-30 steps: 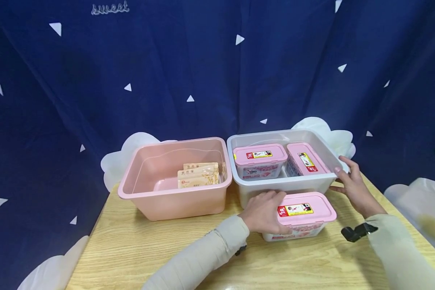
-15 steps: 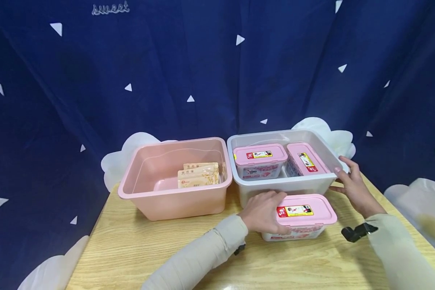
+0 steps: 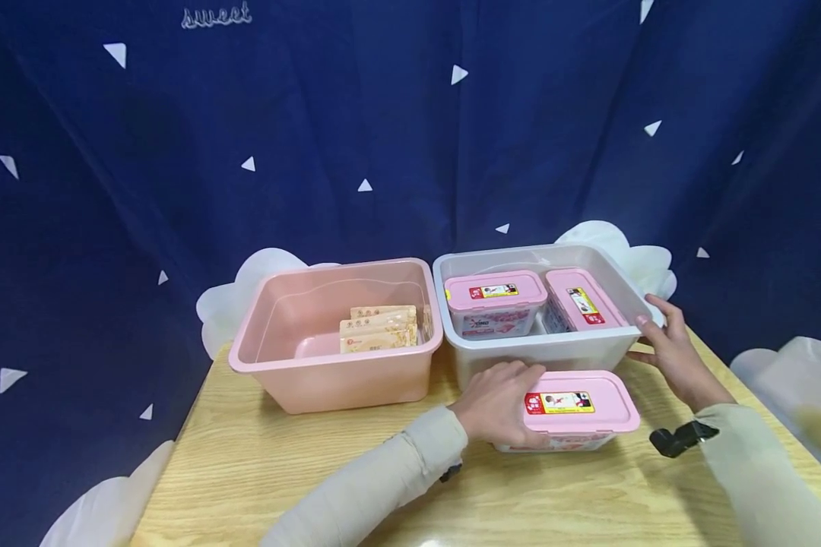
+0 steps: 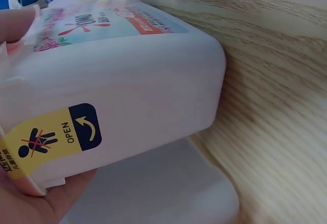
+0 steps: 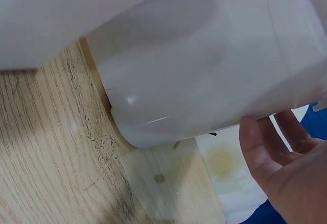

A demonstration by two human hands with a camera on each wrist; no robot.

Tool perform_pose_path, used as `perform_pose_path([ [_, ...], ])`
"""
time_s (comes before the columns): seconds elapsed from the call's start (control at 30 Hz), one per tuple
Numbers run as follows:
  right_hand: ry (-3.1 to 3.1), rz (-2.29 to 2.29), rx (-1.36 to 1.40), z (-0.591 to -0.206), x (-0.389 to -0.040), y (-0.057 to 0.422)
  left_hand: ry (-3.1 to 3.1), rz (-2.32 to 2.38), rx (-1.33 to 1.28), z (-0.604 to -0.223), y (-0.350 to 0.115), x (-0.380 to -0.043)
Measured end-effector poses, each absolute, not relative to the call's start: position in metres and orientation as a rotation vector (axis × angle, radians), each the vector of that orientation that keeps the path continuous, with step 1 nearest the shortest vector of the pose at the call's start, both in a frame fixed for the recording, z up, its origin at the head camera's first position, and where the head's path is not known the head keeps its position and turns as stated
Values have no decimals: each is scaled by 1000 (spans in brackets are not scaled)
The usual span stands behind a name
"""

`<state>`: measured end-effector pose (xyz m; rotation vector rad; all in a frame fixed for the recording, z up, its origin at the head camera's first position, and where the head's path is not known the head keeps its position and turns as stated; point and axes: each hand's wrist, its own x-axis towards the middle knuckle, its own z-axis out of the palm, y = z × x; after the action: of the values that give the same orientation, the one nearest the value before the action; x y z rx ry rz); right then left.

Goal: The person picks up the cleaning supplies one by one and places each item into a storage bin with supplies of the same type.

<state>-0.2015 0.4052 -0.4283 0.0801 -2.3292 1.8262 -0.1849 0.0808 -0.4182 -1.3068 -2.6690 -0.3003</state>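
Observation:
In the head view my left hand (image 3: 498, 406) grips the left end of a pink-lidded OMO box (image 3: 603, 395) in front of the white plastic bin (image 3: 540, 355). The left wrist view shows the side of this OMO box (image 4: 153, 91), with a yellow OPEN sticker, between thumb and fingers. My right hand (image 3: 679, 361) holds the bin's right front corner, thumb at the rim and fingers outside below it. Inside the bin are two more such boxes, one lying crosswise (image 3: 496, 304) and one lengthwise (image 3: 584, 300). In the right wrist view my right hand (image 5: 286, 168) touches the bin's edge.
A pink bin (image 3: 342, 384) stands just left of the white one, with several beige packets (image 3: 378, 334) at its right side. Both bins are on a wooden table (image 3: 274, 456). Behind hangs a dark blue curtain (image 3: 356, 114) with white triangles.
The top of the OMO box has tipped slightly toward me in my left hand, so less of its front shows. My right hand stays at the bin. The head view has shifted a little.

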Motion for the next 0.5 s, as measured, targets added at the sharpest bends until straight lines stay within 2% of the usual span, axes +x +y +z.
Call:
perform_pose_path([
  [0.5,-2380,1786,85,-430,-202,403,-2663,-308,-1412,-384,47,-170],
])
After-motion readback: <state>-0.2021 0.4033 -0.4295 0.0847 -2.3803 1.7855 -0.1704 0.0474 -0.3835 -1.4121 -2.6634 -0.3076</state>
